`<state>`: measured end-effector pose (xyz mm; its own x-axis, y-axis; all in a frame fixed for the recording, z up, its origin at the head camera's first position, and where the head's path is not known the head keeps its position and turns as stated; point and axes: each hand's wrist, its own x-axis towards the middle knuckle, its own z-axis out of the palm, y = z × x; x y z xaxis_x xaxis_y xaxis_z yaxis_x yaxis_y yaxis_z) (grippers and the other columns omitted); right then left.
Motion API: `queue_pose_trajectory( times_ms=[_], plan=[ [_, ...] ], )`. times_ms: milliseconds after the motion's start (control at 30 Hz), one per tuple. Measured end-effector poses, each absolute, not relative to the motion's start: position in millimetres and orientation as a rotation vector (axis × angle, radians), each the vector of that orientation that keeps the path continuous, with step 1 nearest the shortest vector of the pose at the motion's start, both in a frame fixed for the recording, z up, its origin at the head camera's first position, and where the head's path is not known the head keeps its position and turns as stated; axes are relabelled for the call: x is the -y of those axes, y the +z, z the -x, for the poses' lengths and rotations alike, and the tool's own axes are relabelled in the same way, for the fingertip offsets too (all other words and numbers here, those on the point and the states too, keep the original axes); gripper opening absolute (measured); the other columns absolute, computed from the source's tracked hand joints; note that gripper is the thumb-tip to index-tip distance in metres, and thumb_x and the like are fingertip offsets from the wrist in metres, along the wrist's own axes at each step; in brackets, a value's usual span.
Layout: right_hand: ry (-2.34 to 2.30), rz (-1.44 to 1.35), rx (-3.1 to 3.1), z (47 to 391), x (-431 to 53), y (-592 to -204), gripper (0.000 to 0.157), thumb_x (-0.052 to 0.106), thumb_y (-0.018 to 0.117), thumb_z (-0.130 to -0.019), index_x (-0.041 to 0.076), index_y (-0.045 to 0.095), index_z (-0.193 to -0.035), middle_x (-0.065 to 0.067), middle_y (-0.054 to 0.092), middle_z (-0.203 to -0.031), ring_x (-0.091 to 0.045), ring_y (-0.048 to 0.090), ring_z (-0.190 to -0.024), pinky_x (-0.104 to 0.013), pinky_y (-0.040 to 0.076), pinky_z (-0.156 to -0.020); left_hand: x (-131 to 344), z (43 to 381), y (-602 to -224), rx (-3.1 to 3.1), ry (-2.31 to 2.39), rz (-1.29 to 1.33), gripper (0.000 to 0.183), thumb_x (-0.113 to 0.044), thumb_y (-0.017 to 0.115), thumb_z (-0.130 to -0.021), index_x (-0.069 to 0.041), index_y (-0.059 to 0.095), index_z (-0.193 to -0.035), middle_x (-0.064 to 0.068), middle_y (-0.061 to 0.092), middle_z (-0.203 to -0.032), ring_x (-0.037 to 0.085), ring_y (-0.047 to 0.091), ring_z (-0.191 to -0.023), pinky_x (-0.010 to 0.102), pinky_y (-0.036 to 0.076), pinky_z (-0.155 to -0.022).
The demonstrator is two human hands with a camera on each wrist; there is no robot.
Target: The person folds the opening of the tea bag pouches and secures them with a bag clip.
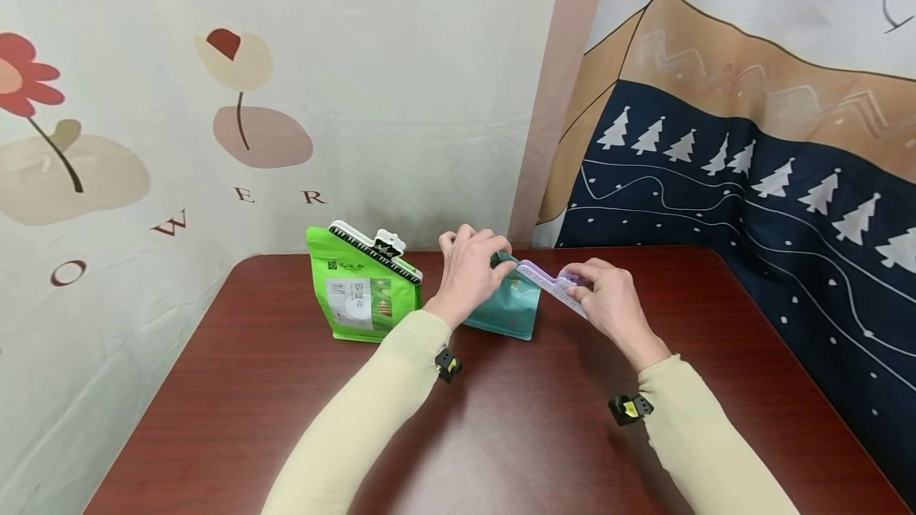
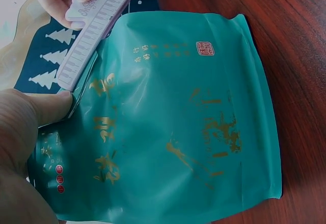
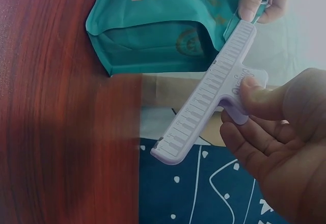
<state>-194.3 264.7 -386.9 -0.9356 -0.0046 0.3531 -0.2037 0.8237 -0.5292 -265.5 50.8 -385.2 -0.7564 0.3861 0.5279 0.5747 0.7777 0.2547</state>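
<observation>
A teal pouch with gold lettering stands on the table, its top folded over. My left hand pinches that folded top, thumb in front, as the left wrist view shows. In my right hand a pale purple bag clip with a piano-key pattern is held by its handle, between thumb and fingers. The clip's far end meets the pouch's folded edge right beside my left thumb, while most of its length sticks out past the pouch's side.
A bright green pouch stands left of the teal one, a black and white bag clip along its slanted top. The reddish-brown table backs onto a printed curtain, with a dark tree-patterned cloth at the right.
</observation>
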Motion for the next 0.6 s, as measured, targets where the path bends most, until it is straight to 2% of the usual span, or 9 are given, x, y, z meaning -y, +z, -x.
queue_pose_trajectory(
  times_ms=[333,600],
  plan=[
    [0.849,-0.136,2.666,194.5,-264.2,-387.0,0.027,0.005,0.071,-0.086,0.008,0.072,-0.112,-0.011,0.068,-0.103,-0.028,0.059,-0.087,-0.041,0.052,-0.073,-50.4,265.2,-383.6,2.526,-0.599,0.745,0.016,-0.036,0.075,-0.084,-0.025,0.071,-0.095,-0.008,0.064,-0.089,0.018,0.045,-0.089,0.044,0.031,-0.085],
    [0.849,-0.148,2.651,196.8,-264.3,-388.1,0.028,0.003,0.072,-0.085,0.008,0.072,-0.112,-0.012,0.068,-0.102,-0.029,0.06,-0.086,-0.042,0.052,-0.074,-49.8,264.9,-382.0,2.517,-0.618,0.766,0.014,-0.035,0.075,-0.084,-0.025,0.07,-0.092,-0.008,0.061,-0.085,0.019,0.043,-0.084,0.037,0.032,-0.074]
  ],
)
